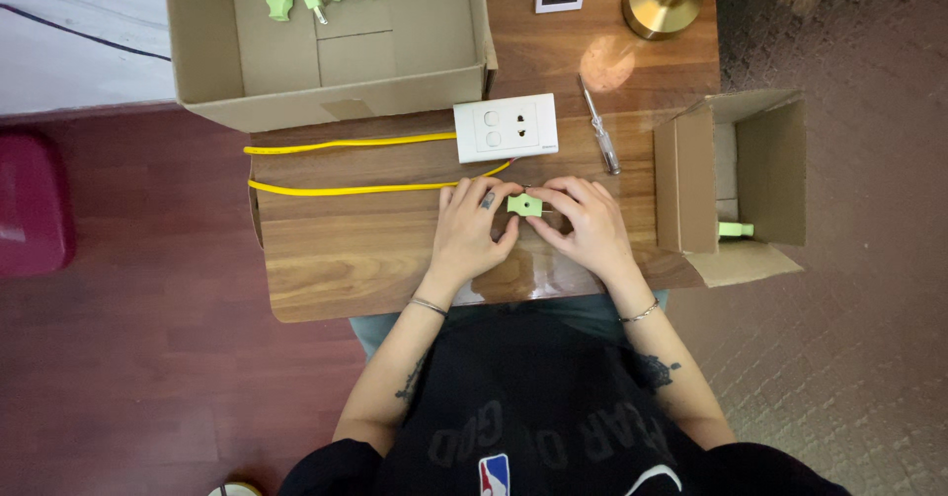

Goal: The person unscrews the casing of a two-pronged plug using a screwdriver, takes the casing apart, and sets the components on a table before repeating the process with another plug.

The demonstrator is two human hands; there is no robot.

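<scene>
Head cam looks straight down on a small wooden table (375, 249), and both hands are pinched onto one little green plug piece (524, 204) near the middle of it. Left hand (472, 229) has its fingers curled around the piece's left end, right hand (583, 222) has fingertips closed on the right end, so it's a two-handed grip with the part held just above or on the wood, can't really tell which. Yellow cable (346, 188) runs in from the left and its end seems to meet the piece right between the fingers, though the actual joint is hidden. If I were doing this bit, I'd keep the part low and braced against the table like that, steady it with one hand and let the other do the fiddly work, since the cable end is tiny and will likely slip if both hands move at once. White socket plate (506, 128) sits just behind the hands, and a screwdriver (598, 124) lies beside it, within easy reach of the right hand. More green pieces sit in the big cardboard box (326, 81) at the back, and one more shows in the smaller open box (736, 185) on the right. Watch the cable loop too, I'd guess it could drag the plate if tugged.
</scene>
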